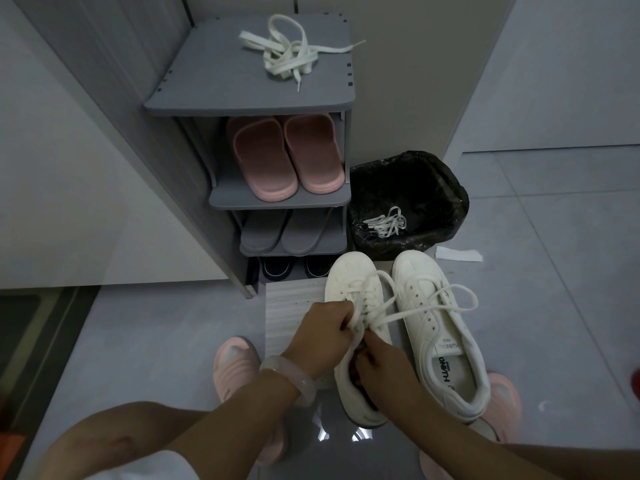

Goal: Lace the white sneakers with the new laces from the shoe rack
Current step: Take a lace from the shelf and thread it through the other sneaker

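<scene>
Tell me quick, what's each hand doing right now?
Left hand: fingers pinching the lace of the left sneaker.
Right hand: fingers curled at that sneaker's opening; grip unclear.

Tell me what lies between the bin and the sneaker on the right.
In the head view, only bare gray floor separates the bin from the toe of the right sneaker. A white paper scrap lies off to the side.
</scene>
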`<move>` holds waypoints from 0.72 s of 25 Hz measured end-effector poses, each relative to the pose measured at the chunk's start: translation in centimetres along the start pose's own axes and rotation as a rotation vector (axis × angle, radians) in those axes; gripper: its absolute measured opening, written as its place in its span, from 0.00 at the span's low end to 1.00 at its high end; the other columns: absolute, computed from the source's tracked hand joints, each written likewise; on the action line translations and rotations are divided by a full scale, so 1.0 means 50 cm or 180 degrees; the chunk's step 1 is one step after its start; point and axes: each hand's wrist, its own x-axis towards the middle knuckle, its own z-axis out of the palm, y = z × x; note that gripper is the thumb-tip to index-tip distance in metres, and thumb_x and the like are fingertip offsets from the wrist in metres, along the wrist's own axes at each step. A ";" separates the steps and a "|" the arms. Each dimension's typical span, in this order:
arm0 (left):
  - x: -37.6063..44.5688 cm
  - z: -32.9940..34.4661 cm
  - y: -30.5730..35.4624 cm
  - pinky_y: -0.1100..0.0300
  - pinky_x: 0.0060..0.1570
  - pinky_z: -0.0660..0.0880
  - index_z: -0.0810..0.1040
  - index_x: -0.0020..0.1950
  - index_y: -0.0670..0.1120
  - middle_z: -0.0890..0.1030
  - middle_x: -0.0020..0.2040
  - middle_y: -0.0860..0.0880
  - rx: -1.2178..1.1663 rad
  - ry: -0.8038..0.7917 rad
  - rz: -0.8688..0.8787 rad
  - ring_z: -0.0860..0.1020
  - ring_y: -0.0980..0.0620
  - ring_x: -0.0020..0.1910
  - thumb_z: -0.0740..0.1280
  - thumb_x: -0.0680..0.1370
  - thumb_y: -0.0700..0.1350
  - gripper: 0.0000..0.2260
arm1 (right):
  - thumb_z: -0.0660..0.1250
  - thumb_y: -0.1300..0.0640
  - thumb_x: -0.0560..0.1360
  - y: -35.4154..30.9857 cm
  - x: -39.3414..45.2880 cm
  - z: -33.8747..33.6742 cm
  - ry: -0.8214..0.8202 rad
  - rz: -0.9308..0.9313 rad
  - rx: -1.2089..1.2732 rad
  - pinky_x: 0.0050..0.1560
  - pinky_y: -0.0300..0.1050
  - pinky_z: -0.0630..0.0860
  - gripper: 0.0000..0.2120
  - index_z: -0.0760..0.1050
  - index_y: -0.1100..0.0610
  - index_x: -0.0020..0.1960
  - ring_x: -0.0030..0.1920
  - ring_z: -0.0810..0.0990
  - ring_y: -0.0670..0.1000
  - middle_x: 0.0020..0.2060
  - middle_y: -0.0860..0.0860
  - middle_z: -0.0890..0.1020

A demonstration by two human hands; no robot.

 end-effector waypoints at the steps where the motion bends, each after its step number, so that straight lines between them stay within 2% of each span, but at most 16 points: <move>1: 0.003 0.001 -0.005 0.63 0.28 0.65 0.60 0.28 0.47 0.69 0.27 0.49 -0.0069 -0.0007 -0.0084 0.67 0.56 0.28 0.62 0.70 0.30 0.18 | 0.54 0.65 0.77 0.000 -0.001 0.001 0.0011 -0.0013 0.0027 0.43 0.48 0.75 0.11 0.70 0.52 0.43 0.38 0.79 0.54 0.36 0.54 0.80; 3: 0.009 0.001 -0.012 0.51 0.34 0.71 0.64 0.29 0.44 0.74 0.31 0.41 -0.0144 -0.0060 -0.0223 0.73 0.47 0.32 0.62 0.70 0.30 0.14 | 0.54 0.65 0.77 0.001 0.000 0.002 0.0020 -0.0028 0.0064 0.44 0.49 0.76 0.10 0.71 0.53 0.44 0.39 0.80 0.54 0.37 0.55 0.81; 5: 0.008 -0.002 -0.007 0.49 0.35 0.72 0.65 0.30 0.44 0.75 0.32 0.39 -0.0123 -0.0159 -0.0198 0.75 0.42 0.34 0.62 0.70 0.30 0.13 | 0.54 0.64 0.77 0.003 0.001 0.002 0.0019 -0.0012 0.0119 0.44 0.50 0.77 0.10 0.71 0.54 0.44 0.39 0.80 0.55 0.37 0.56 0.81; 6: 0.006 -0.005 -0.004 0.51 0.34 0.72 0.62 0.29 0.45 0.73 0.31 0.43 -0.0037 -0.0217 -0.0110 0.74 0.44 0.33 0.62 0.70 0.30 0.15 | 0.54 0.64 0.77 0.004 0.001 0.002 0.0003 0.0004 0.0134 0.44 0.50 0.77 0.10 0.72 0.54 0.45 0.39 0.80 0.55 0.38 0.57 0.82; 8: 0.001 -0.012 0.007 0.63 0.29 0.64 0.58 0.28 0.49 0.67 0.29 0.52 0.0336 -0.0354 0.0154 0.68 0.51 0.31 0.61 0.72 0.32 0.19 | 0.53 0.64 0.78 0.004 0.000 0.001 -0.0044 0.0046 0.0136 0.44 0.49 0.77 0.10 0.72 0.56 0.46 0.40 0.81 0.55 0.38 0.58 0.82; 11: 0.001 -0.014 0.019 0.61 0.30 0.56 0.55 0.29 0.51 0.62 0.31 0.56 0.0740 -0.0411 0.0370 0.65 0.53 0.35 0.59 0.74 0.35 0.19 | 0.53 0.65 0.78 0.005 0.000 0.000 -0.0063 0.0025 0.0169 0.45 0.48 0.78 0.11 0.72 0.55 0.46 0.39 0.81 0.54 0.37 0.56 0.81; 16: 0.010 -0.014 0.016 0.67 0.27 0.59 0.58 0.28 0.49 0.65 0.28 0.54 0.0463 -0.0304 0.0134 0.64 0.55 0.29 0.61 0.72 0.33 0.19 | 0.53 0.64 0.78 0.005 0.002 0.003 0.0027 0.0084 0.0230 0.43 0.48 0.77 0.12 0.74 0.57 0.50 0.38 0.80 0.54 0.36 0.56 0.81; 18: 0.015 -0.025 0.009 0.67 0.31 0.65 0.64 0.28 0.47 0.71 0.30 0.50 0.0276 -0.0373 -0.0087 0.69 0.56 0.31 0.65 0.72 0.34 0.16 | 0.53 0.64 0.79 -0.001 0.003 0.007 0.0127 0.0146 0.0415 0.42 0.48 0.77 0.13 0.75 0.54 0.48 0.35 0.79 0.52 0.33 0.54 0.79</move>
